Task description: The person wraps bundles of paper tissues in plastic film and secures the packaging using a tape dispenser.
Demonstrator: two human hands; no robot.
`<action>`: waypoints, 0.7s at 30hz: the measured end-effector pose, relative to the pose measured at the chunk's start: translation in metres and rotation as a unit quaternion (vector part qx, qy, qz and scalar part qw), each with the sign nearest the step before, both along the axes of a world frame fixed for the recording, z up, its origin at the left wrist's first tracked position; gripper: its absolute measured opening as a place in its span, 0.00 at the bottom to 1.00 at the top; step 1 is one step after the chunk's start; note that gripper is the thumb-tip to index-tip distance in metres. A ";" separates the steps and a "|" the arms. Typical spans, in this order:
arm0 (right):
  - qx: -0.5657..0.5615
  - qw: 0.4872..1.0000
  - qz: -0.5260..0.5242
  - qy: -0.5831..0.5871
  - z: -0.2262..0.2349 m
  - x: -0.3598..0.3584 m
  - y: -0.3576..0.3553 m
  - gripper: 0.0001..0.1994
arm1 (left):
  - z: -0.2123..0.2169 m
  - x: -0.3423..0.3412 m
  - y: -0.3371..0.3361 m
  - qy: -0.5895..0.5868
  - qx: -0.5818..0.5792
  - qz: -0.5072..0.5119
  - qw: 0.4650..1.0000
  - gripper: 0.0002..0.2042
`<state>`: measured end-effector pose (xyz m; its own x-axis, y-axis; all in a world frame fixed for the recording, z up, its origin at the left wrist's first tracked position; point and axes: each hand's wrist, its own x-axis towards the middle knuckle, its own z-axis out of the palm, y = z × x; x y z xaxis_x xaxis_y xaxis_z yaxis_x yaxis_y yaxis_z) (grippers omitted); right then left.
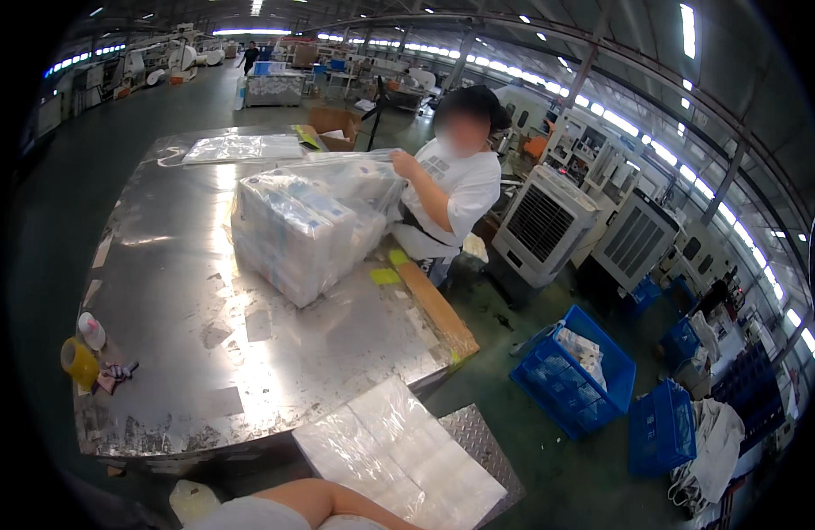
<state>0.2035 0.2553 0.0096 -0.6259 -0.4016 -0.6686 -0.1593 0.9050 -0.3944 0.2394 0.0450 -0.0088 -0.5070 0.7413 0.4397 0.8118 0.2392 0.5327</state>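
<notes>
Neither of my hands shows. Only part of my bare arm (323, 502) with a pale sleeve appears at the bottom edge, and I cannot tell which arm it is. Close to it lies a wide white bundle (394, 450) wrapped in clear film, beside the metal table (173, 309). On the table stands a large clear plastic bag (292, 234) filled with stacked white and blue packs. Across from me a person in a white T-shirt (469, 181) grips the bag's loose end with a hand (405, 165).
Flat plastic bags (244, 148) lie at the table's far end, near an open cardboard box (334, 128). At the left are yellow tape (79, 362) and a white bottle (91, 330). Blue crates (571, 375) and an air cooler (544, 225) stand on the right.
</notes>
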 end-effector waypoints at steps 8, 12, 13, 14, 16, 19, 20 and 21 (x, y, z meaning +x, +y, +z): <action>0.248 0.959 0.133 0.035 -0.038 -0.026 0.044 0.22 | 0.015 -0.012 -0.042 -0.099 0.054 -0.009 0.994 0.28; 0.301 0.942 0.112 0.099 -0.026 -0.004 0.078 0.22 | 0.019 -0.018 -0.055 -0.142 0.081 -0.015 0.986 0.29; 0.273 0.955 0.071 0.096 -0.006 0.001 0.070 0.22 | 0.021 -0.018 -0.058 -0.159 0.088 -0.019 0.983 0.29; 0.258 0.959 0.031 0.115 0.020 0.009 0.058 0.23 | 0.025 -0.020 -0.062 -0.173 0.095 -0.027 0.980 0.30; 0.262 0.938 -0.038 0.222 0.072 0.018 0.014 0.24 | 0.028 -0.021 -0.072 -0.198 0.116 -0.035 0.973 0.30; 0.202 0.876 -0.159 0.409 0.131 0.026 -0.076 0.25 | 0.038 -0.018 -0.089 -0.246 0.129 -0.031 0.960 0.32; 0.150 0.861 -0.184 0.450 0.142 0.026 -0.103 0.26 | 0.039 -0.016 -0.095 -0.277 0.140 -0.023 0.950 0.32; 0.080 0.850 -0.196 0.482 0.149 0.024 -0.129 0.27 | 0.041 -0.017 -0.105 -0.314 0.156 -0.008 0.937 0.32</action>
